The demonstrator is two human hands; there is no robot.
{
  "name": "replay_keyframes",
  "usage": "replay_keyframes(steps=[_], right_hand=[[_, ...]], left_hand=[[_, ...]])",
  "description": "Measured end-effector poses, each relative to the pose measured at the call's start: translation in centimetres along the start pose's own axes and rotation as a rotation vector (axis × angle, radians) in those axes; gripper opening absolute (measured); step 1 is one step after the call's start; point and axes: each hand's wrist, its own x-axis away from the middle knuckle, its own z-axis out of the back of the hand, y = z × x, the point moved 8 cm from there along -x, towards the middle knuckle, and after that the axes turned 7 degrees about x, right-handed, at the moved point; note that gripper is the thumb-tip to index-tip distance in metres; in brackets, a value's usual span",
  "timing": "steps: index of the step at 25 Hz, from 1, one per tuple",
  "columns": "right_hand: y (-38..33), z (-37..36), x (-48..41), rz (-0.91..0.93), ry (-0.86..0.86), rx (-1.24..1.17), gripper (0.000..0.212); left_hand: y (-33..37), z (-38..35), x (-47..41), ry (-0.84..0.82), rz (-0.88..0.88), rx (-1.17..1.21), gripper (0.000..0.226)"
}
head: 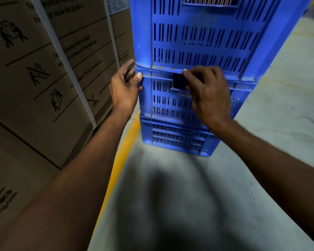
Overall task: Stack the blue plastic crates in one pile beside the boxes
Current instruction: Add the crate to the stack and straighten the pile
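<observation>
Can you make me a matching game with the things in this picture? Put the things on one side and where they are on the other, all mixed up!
Things:
1. left hand
2. right hand
3. cardboard boxes
4. yellow line

Places:
A. painted on the floor, running under the crates' left edge
B. at the handle hole of the middle blue crate
C. stacked left of the crates
D. on the middle crate's left corner

Pairs: 1-D, 2-B, 3-C, 4-A
</observation>
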Motion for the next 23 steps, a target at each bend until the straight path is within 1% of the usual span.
replay_keyframes(steps=[2,3,4,5,6,7,8,9,11,12,14,15,16,18,21,23], right_hand=[[-0.5,-0.3,3.2,0.01,0.011,0.023,0.043],[-0.6,-0.8,4.5,-0.003,-0.014,0.036,0.045],[-0.6,-1.7,5.5,-0.028,-0.07,0.057,0.05],[-0.6,-2.8,6.3,-0.057,-0.145,0.082,0.06],[-0.6,-3.8,6.9,-0.074,-0.217,0.114,0.072],[-0.6,-4.5,7.4,-0.076,-0.269,0.152,0.083],[-0.7,-5.1,7.9,-0.066,-0.302,0.193,0.089],[-0.8,-5.5,8.5,-0.043,-0.322,0.228,0.092],[-1.1,-5.9,9.5,0.015,-0.347,0.251,0.088],[-1.2,-6.2,9.9,0.046,-0.353,0.218,0.082],[-2.0,-7.5,11.1,0.14,-0.402,0.143,0.065],[-2.4,-8.2,11.9,0.171,-0.438,0.127,0.062],[-2.6,-9.0,12.6,0.171,-0.469,0.121,0.063],[-2.4,-10.0,13.2,0.102,-0.497,0.104,0.071],[-2.7,-10.7,13.0,0.088,-0.506,0.04,0.076],[-2.6,-10.2,13.4,0.057,-0.515,-0.064,0.077]], left_hand=[[-2.9,0.8,2.1,0.094,0.031,-0.078,0.055],[-5.2,1.1,3.2,0.106,0.095,-0.13,0.055],[-7.6,1.1,4.0,0.075,0.173,-0.168,0.052],[-9.6,0.9,4.9,0.01,0.238,-0.203,0.049],[-11.5,0.9,5.6,-0.057,0.268,-0.239,0.047],[-12.3,0.8,6.2,-0.103,0.255,-0.281,0.047],[-12.6,0.9,6.6,-0.115,0.223,-0.323,0.048],[-12.6,1.1,6.8,-0.103,0.194,-0.355,0.049],[-13.1,1.4,7.2,-0.102,0.183,-0.363,0.048],[-13.2,1.4,7.3,-0.119,0.178,-0.339,0.045],[-13.4,1.6,7.4,-0.122,0.154,-0.312,0.034],[-13.3,1.6,7.4,-0.11,0.145,-0.306,0.029],[-13.4,1.6,7.4,-0.095,0.146,-0.299,0.024],[-13.0,1.6,7.6,-0.066,0.164,-0.259,0.017],[-13.0,1.7,7.6,-0.097,0.17,-0.235,0.02],[-13.5,1.7,7.4,-0.128,0.205,-0.231,0.022]])
